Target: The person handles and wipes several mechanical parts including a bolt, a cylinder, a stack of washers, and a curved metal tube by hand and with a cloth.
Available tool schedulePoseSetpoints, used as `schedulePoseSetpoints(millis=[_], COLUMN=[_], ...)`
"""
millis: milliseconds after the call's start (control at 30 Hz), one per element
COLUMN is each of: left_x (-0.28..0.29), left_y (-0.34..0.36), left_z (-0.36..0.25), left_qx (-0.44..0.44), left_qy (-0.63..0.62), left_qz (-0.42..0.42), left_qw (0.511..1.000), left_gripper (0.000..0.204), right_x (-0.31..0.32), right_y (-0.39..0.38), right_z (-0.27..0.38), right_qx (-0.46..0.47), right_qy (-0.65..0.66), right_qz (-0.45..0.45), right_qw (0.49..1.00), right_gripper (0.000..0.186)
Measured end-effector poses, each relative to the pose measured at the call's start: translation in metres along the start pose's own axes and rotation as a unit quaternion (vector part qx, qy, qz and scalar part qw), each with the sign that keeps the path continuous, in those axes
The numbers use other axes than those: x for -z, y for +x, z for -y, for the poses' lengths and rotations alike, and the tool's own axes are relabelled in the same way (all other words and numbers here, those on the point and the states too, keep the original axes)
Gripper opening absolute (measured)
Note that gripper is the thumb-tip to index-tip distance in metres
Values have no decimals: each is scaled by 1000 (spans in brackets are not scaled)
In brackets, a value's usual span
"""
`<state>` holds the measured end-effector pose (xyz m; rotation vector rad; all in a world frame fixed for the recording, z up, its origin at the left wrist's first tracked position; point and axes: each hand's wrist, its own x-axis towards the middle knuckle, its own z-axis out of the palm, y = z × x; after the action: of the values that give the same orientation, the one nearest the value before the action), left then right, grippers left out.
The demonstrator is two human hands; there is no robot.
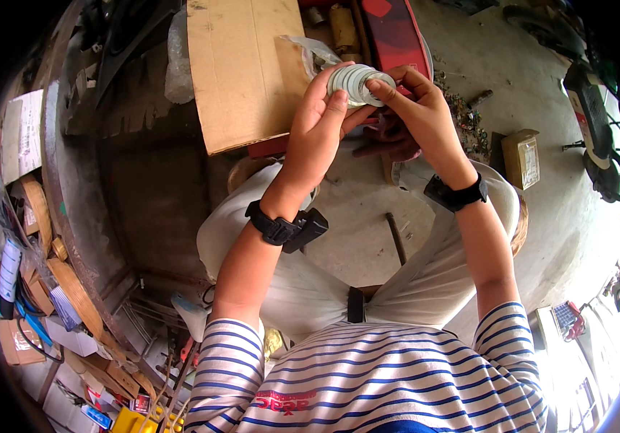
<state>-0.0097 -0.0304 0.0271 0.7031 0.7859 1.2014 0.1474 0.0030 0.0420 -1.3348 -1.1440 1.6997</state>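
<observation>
A small stack of pale, round, ring-like discs [357, 85] is held between my two hands at the top centre. My left hand [315, 130] has its fingers wrapped round the left side of the stack, thumb on its face. My right hand [422, 115] grips the right side, thumb pressed on the end disc. Just behind them are a cardboard sheet [241, 72], a crumpled clear plastic bag [306, 50] and a red box [396, 32] with brownish cylindrical items [342, 29] beside it. Below the discs are some dark reddish shapes that I cannot make out.
A small wrapped carton [521, 159] lies on the concrete floor [483, 65] at the right, near dark wheeled objects [588, 123]. Scattered small bits lie beside the red box. Shelving crowded with cardboard and clutter [61, 289] runs along the left. A dark rod [396, 238] shows between my legs.
</observation>
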Motion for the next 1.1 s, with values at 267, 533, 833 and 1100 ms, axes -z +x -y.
schedulePoseSetpoints(millis=[267, 533, 833, 1100], left_x=[5, 7, 10, 0], left_y=[3, 4, 0, 1], left_z=[6, 3, -7, -13], left_qx=[-15, 21, 53, 15], left_qy=[90, 82, -69, -120], left_qz=[32, -30, 3, 22], left_qw=[995, 996, 996, 992], left_gripper=[38, 37, 54, 68], right_x=[-2, -4, -1, 4], right_y=[4, 2, 3, 1], right_z=[-16, -12, -15, -7], right_qx=[85, 43, 99, 125], right_qy=[-100, -68, 21, 127], right_qz=[-16, -6, -33, -102], right_qw=[991, 997, 994, 979], right_gripper=[36, 32, 21, 16])
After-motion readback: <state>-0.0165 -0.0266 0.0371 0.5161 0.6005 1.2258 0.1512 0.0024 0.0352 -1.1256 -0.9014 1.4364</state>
